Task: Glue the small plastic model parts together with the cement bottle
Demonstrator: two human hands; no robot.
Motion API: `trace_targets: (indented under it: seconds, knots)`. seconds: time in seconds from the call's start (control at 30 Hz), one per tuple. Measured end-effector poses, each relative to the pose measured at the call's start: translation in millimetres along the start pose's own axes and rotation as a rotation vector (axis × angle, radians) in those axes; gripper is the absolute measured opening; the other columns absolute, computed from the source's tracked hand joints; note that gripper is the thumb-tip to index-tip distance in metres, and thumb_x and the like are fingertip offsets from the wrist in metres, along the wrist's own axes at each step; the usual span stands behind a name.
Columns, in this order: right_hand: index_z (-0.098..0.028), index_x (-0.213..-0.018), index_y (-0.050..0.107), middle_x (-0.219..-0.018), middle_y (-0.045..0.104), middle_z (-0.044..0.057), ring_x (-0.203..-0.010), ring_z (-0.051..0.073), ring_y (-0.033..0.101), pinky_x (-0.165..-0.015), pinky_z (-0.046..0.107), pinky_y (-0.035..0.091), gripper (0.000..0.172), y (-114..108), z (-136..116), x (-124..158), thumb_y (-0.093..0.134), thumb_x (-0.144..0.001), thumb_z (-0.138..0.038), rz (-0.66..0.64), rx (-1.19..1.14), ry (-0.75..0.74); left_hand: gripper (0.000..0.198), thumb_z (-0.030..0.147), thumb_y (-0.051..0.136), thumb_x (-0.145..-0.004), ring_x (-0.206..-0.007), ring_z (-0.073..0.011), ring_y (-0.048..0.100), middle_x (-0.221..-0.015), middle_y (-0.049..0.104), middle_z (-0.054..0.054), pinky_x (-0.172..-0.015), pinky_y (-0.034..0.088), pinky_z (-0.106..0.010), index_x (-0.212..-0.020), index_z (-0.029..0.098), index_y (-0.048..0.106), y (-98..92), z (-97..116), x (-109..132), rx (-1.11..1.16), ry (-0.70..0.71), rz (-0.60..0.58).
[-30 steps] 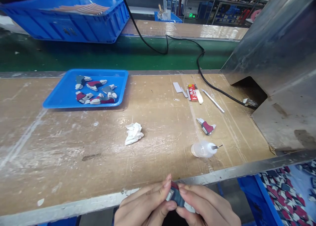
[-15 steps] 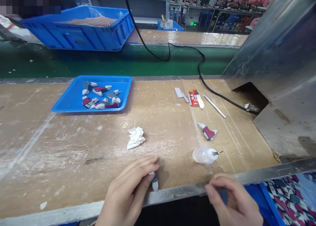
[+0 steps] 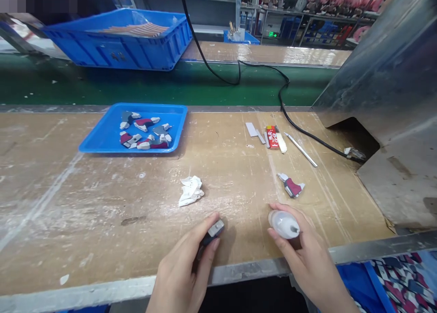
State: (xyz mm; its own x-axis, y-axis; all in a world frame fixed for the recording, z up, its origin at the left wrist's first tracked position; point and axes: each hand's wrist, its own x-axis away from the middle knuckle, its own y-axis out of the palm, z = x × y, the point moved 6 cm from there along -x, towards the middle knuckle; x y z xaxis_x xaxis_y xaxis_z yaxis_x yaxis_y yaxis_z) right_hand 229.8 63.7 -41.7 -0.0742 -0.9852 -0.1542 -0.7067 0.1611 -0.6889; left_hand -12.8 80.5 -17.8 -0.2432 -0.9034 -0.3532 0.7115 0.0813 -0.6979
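My left hand (image 3: 186, 260) is closed over a small dark-and-grey plastic part (image 3: 215, 229), whose light grey end faces up between thumb and fingers. The rest of that part is hidden in the hand. My right hand (image 3: 309, 253) grips a translucent dropper bottle (image 3: 283, 223) with a metal tip, which leans toward me just above the worktop. A maroon, grey and white plastic part (image 3: 292, 186) lies beyond the right hand. Past the left hand sits a crumpled white tissue (image 3: 191, 191).
A blue tray (image 3: 95, 137) with several similar parts stands at the back left. Near the back right lie a red-and-yellow packet (image 3: 272, 137), a silver pen-like stick (image 3: 300, 149) and a black cable (image 3: 307, 135). A metal housing (image 3: 385, 103) bounds the right; a bin of parts (image 3: 403, 281) sits below.
My right hand has moved from the table's front edge to the dropper bottle, taken hold of it and tilted it. In my left hand the part has turned, showing its grey end.
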Motion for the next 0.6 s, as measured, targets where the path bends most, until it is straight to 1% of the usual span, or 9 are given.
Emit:
trace_targets:
  seconds: [0.07,0.13,0.2,0.23,0.3,0.33,0.4,0.5,0.6]
  knots:
    - [-0.032,-0.144,0.046,-0.135,0.064,0.006,-0.124,0.026,0.063,-0.099,0.04,0.055,0.048,3.6,1.3,8.8,0.059,-0.098,-0.042,-0.021,-0.055,-0.01,0.04,0.03,0.052,-0.105,-0.116,-0.0178,0.07,-0.131,0.07,-0.004,-0.102,0.055,-0.022,-0.145,0.025,0.049,0.4,-0.6,1.1,-0.096,-0.001,0.064]
    - [-0.028,-0.146,0.042,-0.132,0.066,0.01,-0.116,0.026,0.067,-0.096,0.038,0.056,0.054,3.9,4.0,18.3,0.059,-0.097,-0.046,0.031,-0.189,0.074,0.038,0.03,0.051,-0.106,-0.112,-0.0179,0.072,-0.128,0.071,-0.005,-0.097,0.057,-0.02,-0.144,0.023,0.05,2.5,2.2,1.2,-0.183,0.022,0.118]
    - [-0.027,-0.14,0.047,-0.124,0.068,0.01,-0.105,0.024,0.07,-0.089,0.034,0.057,0.05,1.4,8.8,26.7,0.06,-0.096,-0.049,0.136,-0.376,0.211,0.034,0.03,0.053,-0.106,-0.102,-0.0179,0.075,-0.121,0.075,-0.004,-0.091,0.059,-0.019,-0.139,0.022,0.054,3.1,5.6,1.0,-0.256,0.028,0.192]
    - [-0.028,-0.134,0.05,-0.117,0.069,0.009,-0.099,0.023,0.07,-0.086,0.032,0.057,0.047,-0.5,11.5,29.7,0.063,-0.094,-0.048,0.191,-0.474,0.266,0.031,0.03,0.054,-0.105,-0.098,-0.0178,0.077,-0.118,0.076,-0.004,-0.088,0.06,-0.019,-0.135,0.021,0.057,2.6,6.4,1.0,-0.279,0.014,0.233]
    - [-0.029,-0.123,0.058,-0.096,0.07,0.004,-0.086,0.02,0.069,-0.078,0.029,0.057,0.042,-4.1,14.6,30.4,0.073,-0.087,-0.044,0.239,-0.665,0.299,0.021,0.031,0.054,-0.106,-0.093,-0.0176,0.078,-0.114,0.077,-0.004,-0.082,0.062,-0.018,-0.122,0.02,0.061,0.8,5.9,1.4,-0.292,-0.033,0.287]
    - [-0.029,-0.12,0.061,-0.086,0.068,0.003,-0.08,0.019,0.067,-0.074,0.028,0.057,0.041,-6.0,15.7,28.5,0.076,-0.084,-0.042,0.244,-0.753,0.292,0.016,0.03,0.053,-0.106,-0.092,-0.0174,0.078,-0.113,0.077,-0.005,-0.08,0.062,-0.017,-0.115,0.019,0.062,0.7,5.9,1.5,-0.285,-0.034,0.286]
    - [-0.026,-0.115,0.065,-0.073,0.064,0.002,-0.068,0.018,0.063,-0.062,0.028,0.054,0.038,-8.6,15.9,22.1,0.076,-0.083,-0.043,0.218,-0.922,0.255,0.01,0.024,0.053,-0.106,-0.094,-0.0169,0.077,-0.114,0.077,-0.006,-0.082,0.061,-0.016,-0.105,0.019,0.062,1.1,7.5,1.9,-0.256,0.03,0.248]
    - [-0.023,-0.11,0.07,-0.075,0.065,0.005,-0.06,0.017,0.057,-0.053,0.03,0.049,0.041,-10.5,14.9,13.1,0.072,-0.082,-0.053,0.222,-1.084,0.233,0.009,0.014,0.056,-0.103,-0.099,-0.0165,0.076,-0.113,0.077,-0.007,-0.091,0.058,-0.017,-0.103,0.018,0.064,1.6,8.8,4.3,-0.181,0.148,0.175]
    - [-0.023,-0.102,0.072,-0.08,0.064,0.005,-0.057,0.015,0.053,-0.046,0.027,0.045,0.044,-9.5,16.4,7.1,0.075,-0.077,-0.06,0.296,-1.171,0.26,0.014,0.007,0.056,-0.101,-0.106,-0.0154,0.074,-0.114,0.076,-0.008,-0.101,0.054,-0.019,-0.108,0.014,0.067,0.5,10.3,6.2,-0.124,0.219,0.17]
